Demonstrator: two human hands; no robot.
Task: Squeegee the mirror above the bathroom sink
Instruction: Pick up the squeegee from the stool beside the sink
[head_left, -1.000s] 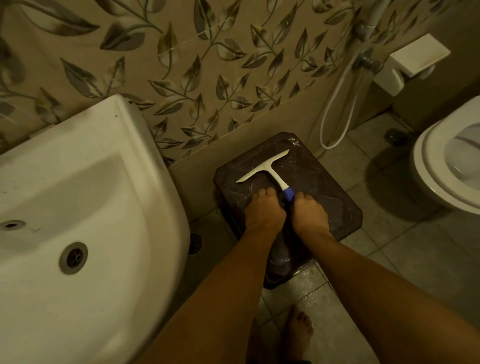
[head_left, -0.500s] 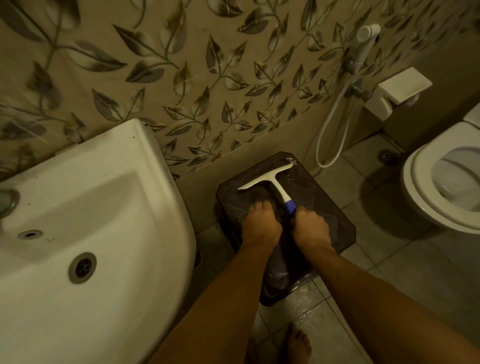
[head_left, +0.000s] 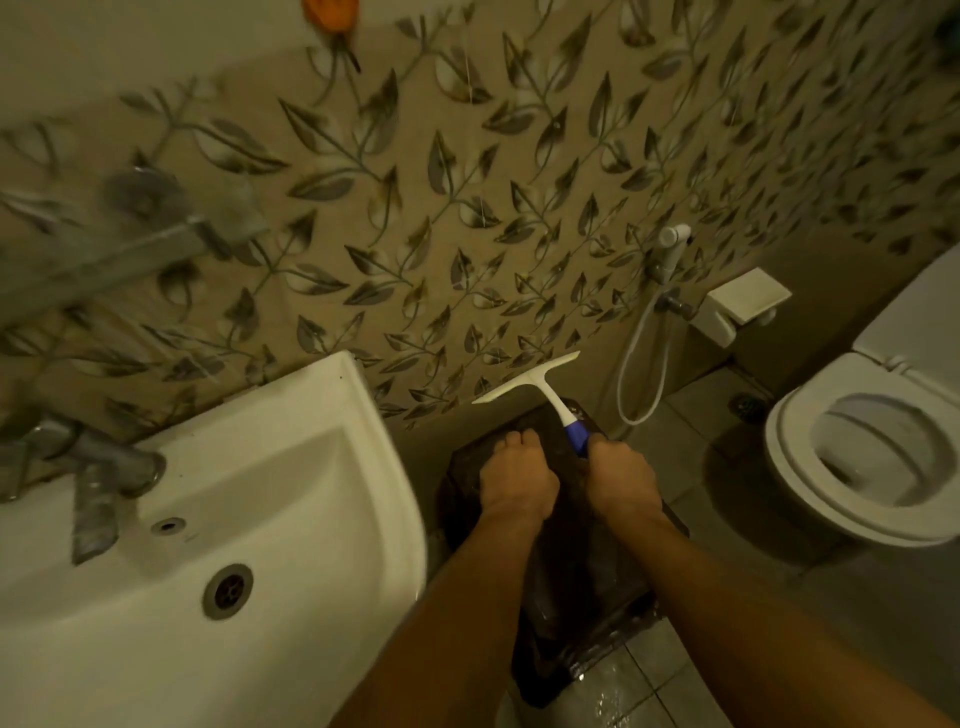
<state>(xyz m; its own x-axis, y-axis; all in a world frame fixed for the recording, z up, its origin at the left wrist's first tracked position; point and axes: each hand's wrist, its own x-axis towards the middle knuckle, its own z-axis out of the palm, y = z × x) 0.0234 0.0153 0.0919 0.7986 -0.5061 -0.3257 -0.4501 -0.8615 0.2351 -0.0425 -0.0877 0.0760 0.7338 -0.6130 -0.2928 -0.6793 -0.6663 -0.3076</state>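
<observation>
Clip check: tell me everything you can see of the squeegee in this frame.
The squeegee is T-shaped: a narrow white head, apparently plastic, on a white neck that runs into a blue grip. The right hand is curled round that grip, hiding its end. The tool slants away, head toward the leaf-patterned wall, seemingly clear of the dark stool below. Nothing else touches it.

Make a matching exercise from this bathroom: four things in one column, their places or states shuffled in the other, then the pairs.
1. squeegee
2. sink
3. toilet
4. sprayer

A. far right of the view
B. hanging on the leaf-patterned wall
C. gripped by the right hand
D. left of the view

Pairs: 1-C, 2-D, 3-A, 4-B
</observation>
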